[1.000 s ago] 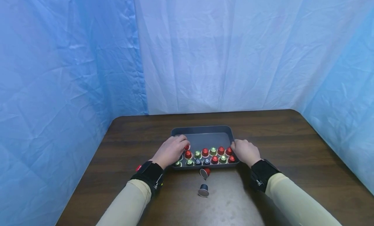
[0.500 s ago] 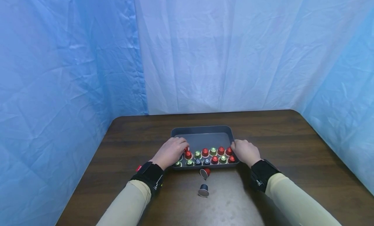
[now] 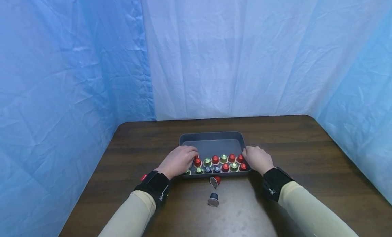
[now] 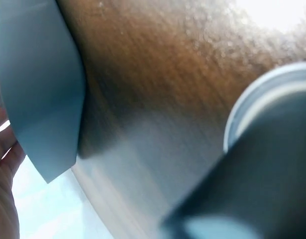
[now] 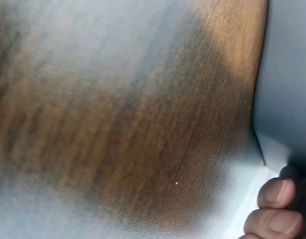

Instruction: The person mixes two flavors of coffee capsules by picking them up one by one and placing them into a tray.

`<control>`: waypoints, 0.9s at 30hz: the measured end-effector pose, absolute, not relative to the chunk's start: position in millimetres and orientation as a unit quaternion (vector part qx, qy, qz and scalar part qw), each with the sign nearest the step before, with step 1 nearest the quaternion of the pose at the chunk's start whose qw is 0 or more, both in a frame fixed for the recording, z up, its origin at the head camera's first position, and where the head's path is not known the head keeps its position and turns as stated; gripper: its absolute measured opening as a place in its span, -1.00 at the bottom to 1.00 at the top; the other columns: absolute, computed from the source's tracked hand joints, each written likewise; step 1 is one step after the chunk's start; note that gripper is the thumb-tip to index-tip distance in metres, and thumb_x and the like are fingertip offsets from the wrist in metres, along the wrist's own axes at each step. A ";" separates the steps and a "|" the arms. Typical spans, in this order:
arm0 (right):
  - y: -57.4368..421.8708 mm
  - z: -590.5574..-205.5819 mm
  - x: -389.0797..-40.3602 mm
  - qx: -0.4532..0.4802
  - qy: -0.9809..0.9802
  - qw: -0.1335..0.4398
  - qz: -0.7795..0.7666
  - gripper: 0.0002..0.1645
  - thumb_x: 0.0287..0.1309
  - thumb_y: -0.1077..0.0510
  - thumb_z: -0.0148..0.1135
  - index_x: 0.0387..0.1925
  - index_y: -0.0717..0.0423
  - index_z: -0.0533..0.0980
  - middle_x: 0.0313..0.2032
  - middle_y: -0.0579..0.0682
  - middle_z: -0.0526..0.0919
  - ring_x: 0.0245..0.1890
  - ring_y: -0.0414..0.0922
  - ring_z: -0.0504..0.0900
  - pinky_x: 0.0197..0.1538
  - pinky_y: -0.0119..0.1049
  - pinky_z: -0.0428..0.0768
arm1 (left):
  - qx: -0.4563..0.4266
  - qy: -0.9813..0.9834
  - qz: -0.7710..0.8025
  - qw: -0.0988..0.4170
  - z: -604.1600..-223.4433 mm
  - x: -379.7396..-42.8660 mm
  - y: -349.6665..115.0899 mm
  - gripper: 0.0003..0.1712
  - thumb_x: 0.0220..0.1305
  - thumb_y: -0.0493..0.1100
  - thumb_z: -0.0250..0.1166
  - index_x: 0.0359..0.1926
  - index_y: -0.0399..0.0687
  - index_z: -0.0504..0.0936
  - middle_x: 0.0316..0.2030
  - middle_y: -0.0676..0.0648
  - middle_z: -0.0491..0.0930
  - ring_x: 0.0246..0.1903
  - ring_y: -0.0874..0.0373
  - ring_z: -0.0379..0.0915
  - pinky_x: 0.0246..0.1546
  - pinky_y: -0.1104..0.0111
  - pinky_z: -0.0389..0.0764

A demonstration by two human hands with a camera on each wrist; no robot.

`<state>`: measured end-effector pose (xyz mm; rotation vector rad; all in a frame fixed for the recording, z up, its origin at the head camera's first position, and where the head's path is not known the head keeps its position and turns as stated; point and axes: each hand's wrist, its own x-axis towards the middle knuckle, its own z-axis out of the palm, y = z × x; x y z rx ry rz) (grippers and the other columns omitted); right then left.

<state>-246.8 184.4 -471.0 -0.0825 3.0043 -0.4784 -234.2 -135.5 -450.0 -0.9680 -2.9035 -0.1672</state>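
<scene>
Several coffee capsules in red, green and dark blue stand in two rows along the near side of a dark grey baking tray [image 3: 211, 138]. At the tray's left side my left hand [image 3: 180, 160] pinches a red coffee capsule [image 3: 197, 157], mostly covered by the fingers, just behind a red capsule [image 3: 197, 162] in the row. My right hand [image 3: 258, 159] grips the tray's right rim. In the right wrist view its curled fingers [image 5: 277, 211] lie by the tray wall [image 5: 287, 84]. The left wrist view shows the tray's outer wall [image 4: 43, 89] beside the left hand's fingers.
Outside the tray, a red capsule [image 3: 215, 182] lies tipped by the near wall, and a dark blue capsule [image 3: 213, 200] lies nearer to me. Both are on the brown wooden table [image 3: 147, 138]. Blue-white curtains [image 3: 245, 60] surround the table.
My left hand has sunk slightly toward the near side of the tray, with the red capsule in its fingers. The right hand and the tray have stayed put.
</scene>
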 end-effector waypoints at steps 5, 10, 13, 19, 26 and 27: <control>183.6 -469.9 -246.7 -0.025 0.986 0.049 -0.155 -0.57 0.48 0.00 0.06 -0.04 0.29 0.62 -0.16 0.22 0.72 -0.34 0.04 0.64 -0.14 0.10 0.68 | -0.340 -0.937 -0.054 0.052 -447.1 -230.2 -135.4 -0.67 0.34 -0.10 0.40 0.11 0.02 0.73 0.11 0.04 0.67 0.17 0.13 0.55 0.31 0.20 0.46; 183.4 -468.9 -245.7 -0.028 0.987 0.048 -0.153 -0.56 0.49 0.00 0.05 -0.03 0.30 0.62 -0.16 0.22 0.72 -0.33 0.04 0.64 -0.12 0.11 0.68 | -0.368 -0.926 -0.059 0.065 -443.0 -222.4 -132.8 -0.66 0.35 -0.08 0.39 0.12 0.05 0.72 0.11 0.05 0.67 0.16 0.14 0.53 0.29 0.20 0.47; 183.6 -468.7 -245.5 -0.031 0.987 0.046 -0.152 -0.57 0.49 0.00 0.05 -0.05 0.30 0.62 -0.18 0.22 0.72 -0.34 0.04 0.64 -0.14 0.10 0.68 | -0.390 -0.916 -0.057 0.074 -439.9 -215.9 -129.6 -0.65 0.37 -0.07 0.37 0.14 0.06 0.72 0.11 0.06 0.67 0.16 0.14 0.50 0.29 0.22 0.47; 184.4 -469.7 -246.5 -0.026 0.986 0.049 -0.155 -0.60 0.49 0.00 0.03 -0.18 0.24 0.63 -0.31 0.14 0.70 -0.41 0.01 0.59 -0.30 -0.01 0.62 | -0.438 -0.892 -0.064 0.085 -436.7 -203.0 -121.1 -0.60 0.35 -0.07 0.36 0.19 0.08 0.69 0.11 0.08 0.66 0.15 0.15 0.45 0.25 0.24 0.49; 184.5 -470.1 -246.3 -0.022 0.985 0.058 -0.159 -0.61 0.49 0.00 0.03 -0.22 0.22 0.63 -0.37 0.09 0.68 -0.44 -0.01 0.56 -0.36 -0.10 0.55 | -0.492 -0.862 -0.075 0.103 -435.7 -191.6 -113.1 -0.59 0.33 -0.10 0.38 0.19 0.06 0.69 0.10 0.07 0.65 0.14 0.17 0.47 0.28 0.26 0.48; 184.4 -469.9 -246.0 -0.023 0.985 0.056 -0.159 -0.61 0.49 0.00 0.03 -0.22 0.22 0.63 -0.36 0.09 0.68 -0.44 -0.01 0.56 -0.36 -0.09 0.56 | -0.497 -0.858 -0.073 0.105 -435.9 -190.3 -112.4 -0.59 0.32 -0.10 0.39 0.18 0.06 0.69 0.10 0.07 0.65 0.15 0.17 0.48 0.28 0.26 0.48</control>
